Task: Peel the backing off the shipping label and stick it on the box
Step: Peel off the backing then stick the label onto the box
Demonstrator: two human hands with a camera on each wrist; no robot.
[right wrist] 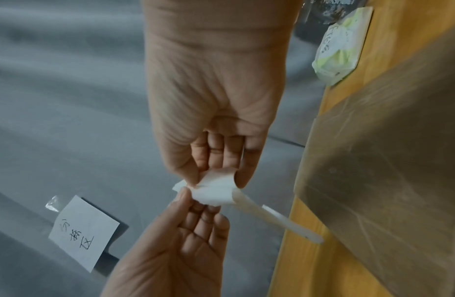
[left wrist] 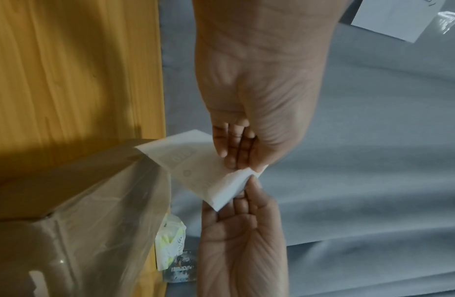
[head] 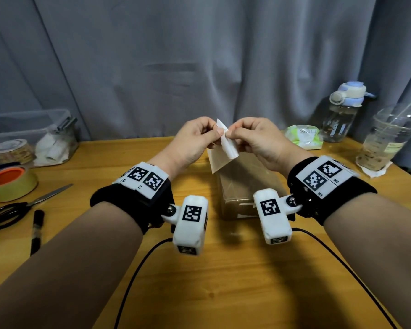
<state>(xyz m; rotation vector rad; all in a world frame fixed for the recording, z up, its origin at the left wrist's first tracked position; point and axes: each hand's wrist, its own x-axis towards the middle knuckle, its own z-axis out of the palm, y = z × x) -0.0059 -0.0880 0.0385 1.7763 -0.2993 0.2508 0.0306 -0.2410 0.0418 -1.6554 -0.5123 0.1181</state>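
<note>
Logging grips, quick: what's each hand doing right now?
Left hand: pinches the label.
Right hand: pinches the same label.

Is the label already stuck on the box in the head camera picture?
No, both hands, left hand and right hand, pinch the label in the air above the box.

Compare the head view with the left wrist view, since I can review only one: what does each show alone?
Only the head view shows the scissors, marker and tape roll. Only the left wrist view shows faint print on the label and a taped note. Both show the left hand and right hand pinching the label above the box.
</note>
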